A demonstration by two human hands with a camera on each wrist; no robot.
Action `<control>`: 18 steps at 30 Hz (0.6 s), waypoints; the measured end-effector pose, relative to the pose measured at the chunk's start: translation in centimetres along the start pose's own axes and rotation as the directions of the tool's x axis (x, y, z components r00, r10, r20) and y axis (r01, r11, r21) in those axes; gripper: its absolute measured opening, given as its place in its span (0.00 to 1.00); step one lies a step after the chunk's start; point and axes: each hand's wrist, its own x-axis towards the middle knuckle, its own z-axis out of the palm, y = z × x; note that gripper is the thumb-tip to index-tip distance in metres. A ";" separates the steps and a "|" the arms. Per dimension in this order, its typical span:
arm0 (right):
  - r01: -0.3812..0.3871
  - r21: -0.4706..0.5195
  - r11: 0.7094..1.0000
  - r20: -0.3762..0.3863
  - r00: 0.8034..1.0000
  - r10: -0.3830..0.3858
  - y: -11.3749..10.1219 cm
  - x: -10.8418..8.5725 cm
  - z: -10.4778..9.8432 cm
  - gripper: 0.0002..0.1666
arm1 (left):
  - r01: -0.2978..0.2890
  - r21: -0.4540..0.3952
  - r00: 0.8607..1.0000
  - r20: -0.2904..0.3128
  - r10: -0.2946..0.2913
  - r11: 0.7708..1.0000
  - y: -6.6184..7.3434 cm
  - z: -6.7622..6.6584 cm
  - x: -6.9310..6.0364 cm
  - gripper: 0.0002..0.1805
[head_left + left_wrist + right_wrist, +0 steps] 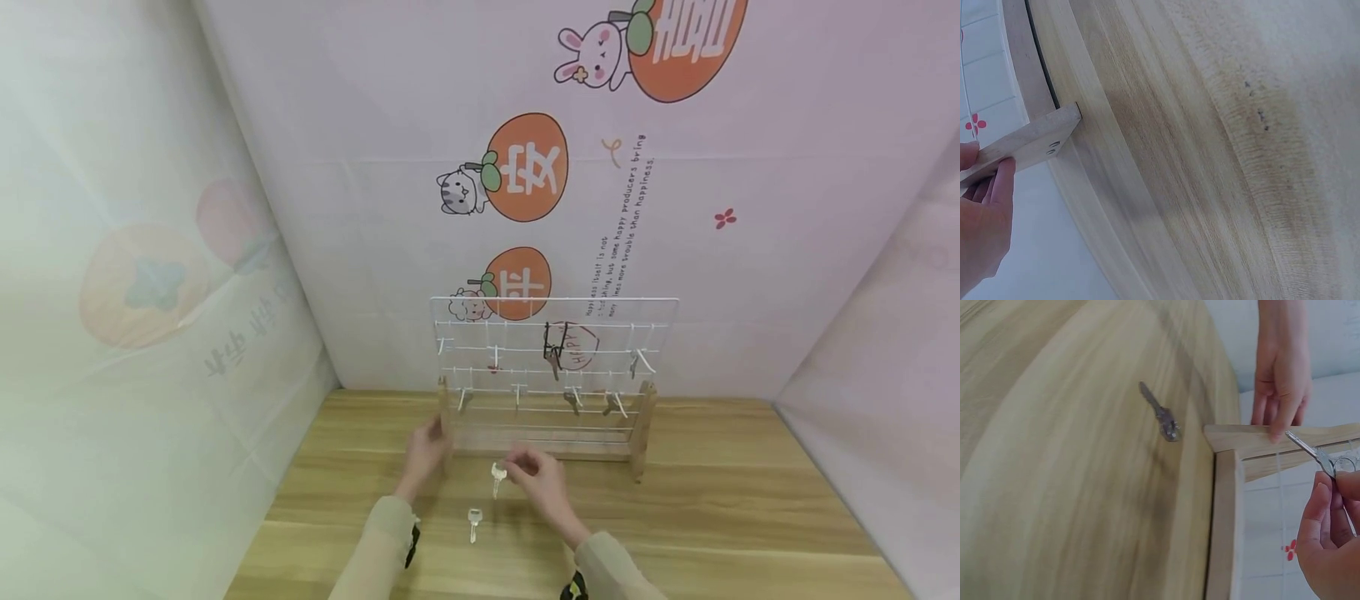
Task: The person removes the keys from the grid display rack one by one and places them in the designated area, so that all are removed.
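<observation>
My right hand (pixel 542 482) pinches a silver key (pixel 498 475) by its head, in front of the rack's lower left part; the right wrist view shows this key (pixel 1324 461) with its shaft sticking out past the fingertips. With thumb and fingers on opposite sides, my left hand (pixel 985 225) grips the wooden side post (pixel 1029 144) of the rack. A second key (pixel 474 521) lies on the table, nearer to me than the held one. The rack is a white wire grid (pixel 555 298) standing on wooden feet.
Several keys hang from the rack's white hooks, among them a dark key (pixel 572 402) low down and another key (pixel 553 363) by a black bracket. The wood-grain table (pixel 720 500) ends at a printed cloth wall (pixel 405 250) behind the rack. Cloth also flanks both sides.
</observation>
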 end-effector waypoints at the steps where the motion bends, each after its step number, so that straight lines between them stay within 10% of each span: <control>1: -0.003 0.006 1.000 0.005 1.000 0.003 0.3 -0.1 0.0 0.06 | -0.003 0.008 1.000 0.002 0.003 1.000 0.0 0.0 0.0 0.25; 18: -0.021 -0.039 0.999 0.077 0.997 0.024 3.7 -1.4 0.5 0.06 | 0.014 0.001 1.000 0.015 -0.014 1.000 -0.6 0.0 0.2 0.25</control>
